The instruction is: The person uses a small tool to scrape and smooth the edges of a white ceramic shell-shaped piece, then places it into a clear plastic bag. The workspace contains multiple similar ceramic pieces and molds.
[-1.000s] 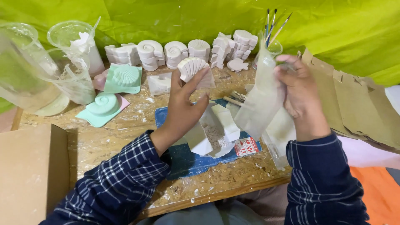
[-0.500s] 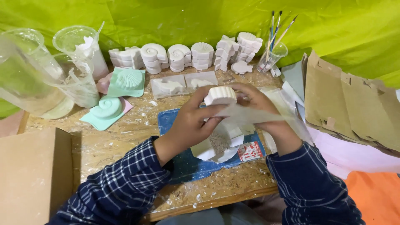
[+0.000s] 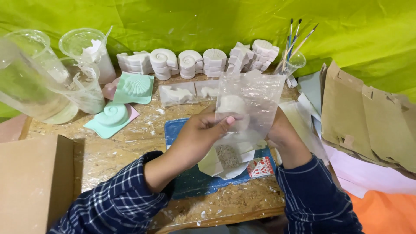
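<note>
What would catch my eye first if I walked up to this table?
Probably the clear plastic bag held up at the middle of the table by the left hand and right hand, with a white plaster piece inside. Behind it, a row of white shell-shaped casts lines the bright green backdrop.

A clear plastic bag (image 3: 253, 102) is held upright above the middle of the counter (image 3: 130, 143), its mouth down. A white, rounded plaster cast (image 3: 231, 104) shows through it, inside the bag's left half.
</note>
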